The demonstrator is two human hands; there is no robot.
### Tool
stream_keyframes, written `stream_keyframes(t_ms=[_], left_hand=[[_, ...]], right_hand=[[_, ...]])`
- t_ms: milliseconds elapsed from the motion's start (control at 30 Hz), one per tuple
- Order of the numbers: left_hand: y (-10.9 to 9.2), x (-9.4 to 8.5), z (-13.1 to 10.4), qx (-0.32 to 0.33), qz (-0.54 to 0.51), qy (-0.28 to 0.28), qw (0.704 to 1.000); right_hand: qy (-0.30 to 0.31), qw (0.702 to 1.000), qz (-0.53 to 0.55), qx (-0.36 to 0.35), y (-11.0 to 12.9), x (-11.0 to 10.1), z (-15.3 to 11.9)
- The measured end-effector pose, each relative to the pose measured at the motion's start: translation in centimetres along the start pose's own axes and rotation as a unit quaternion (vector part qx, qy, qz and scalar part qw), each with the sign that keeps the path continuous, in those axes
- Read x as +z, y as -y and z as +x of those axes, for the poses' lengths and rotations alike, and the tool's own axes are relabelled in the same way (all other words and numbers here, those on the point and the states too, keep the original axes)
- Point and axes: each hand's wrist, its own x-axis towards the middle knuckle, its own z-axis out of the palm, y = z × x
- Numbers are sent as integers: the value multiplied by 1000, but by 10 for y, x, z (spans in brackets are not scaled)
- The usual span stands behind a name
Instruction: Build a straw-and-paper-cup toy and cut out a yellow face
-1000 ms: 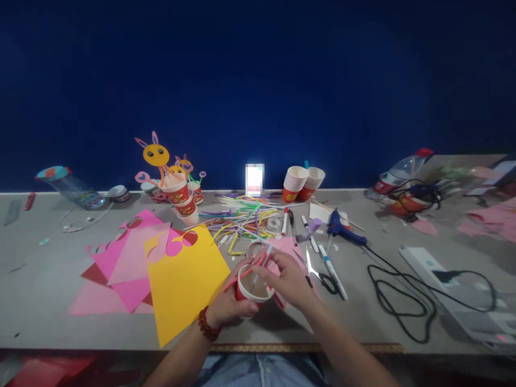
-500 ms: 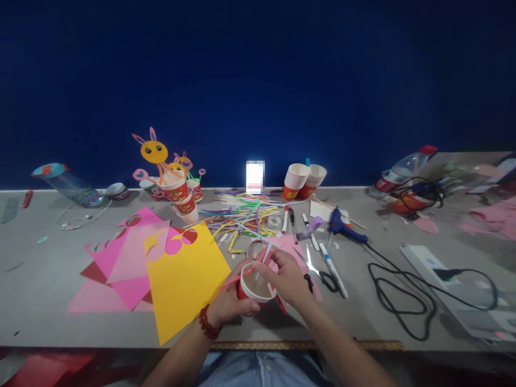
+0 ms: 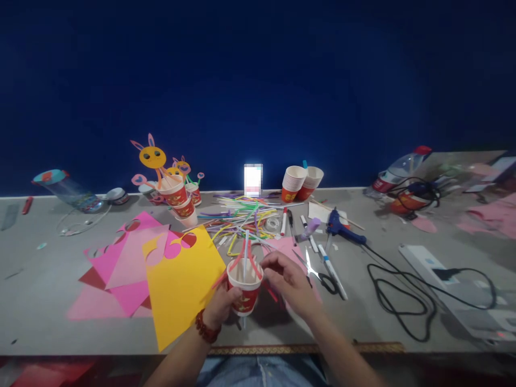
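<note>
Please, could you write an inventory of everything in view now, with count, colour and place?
held cup: one, red-white, front centre
inserted straws: several, red and pale, in that cup
loose straws: many, mixed, centre
large sheet: one, yellow, left
other sheets: several, pink and red, far left
paper faces: at least two, yellow, back left
jar: one, clear, blue lid, back left
cup stacks: two, red-white, back
scissors: one, black handles, right
glue gun: one, blue, right
bottle: one, clear, red cap, back right
power strip: one, white, right
smaller items: uncounted
left hand: one, on held cup
right hand: one, near its rim
</note>
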Motion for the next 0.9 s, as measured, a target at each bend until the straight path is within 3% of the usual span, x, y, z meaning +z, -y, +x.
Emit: stream_keyframes(t_ms=[100, 300, 400, 500, 600, 733, 900], left_hand=[[2, 0, 1, 5, 14, -1, 1000], [12, -11, -1, -5, 88, -27, 996], [15, -16, -3, -1, 129, -21, 991], [16, -15, -3, -1, 144, -15, 989], [13, -10, -2, -13, 117, -17, 993], [6, 0, 0, -23, 31, -52, 998], [-3, 6, 3, -43, -39, -56, 997]], right_hand=[[4, 1000, -24, -1, -6, 2, -3], [-8, 992, -102, -79, 5, 4, 18], [17, 991, -108, -72, 6, 7, 26], [4, 991, -125, -58, 3, 12, 30], [-5, 991, -125, -53, 2, 11, 31], [19, 998, -39, -53, 0, 2, 27], [48, 991, 8, -122, -12, -9, 9]])
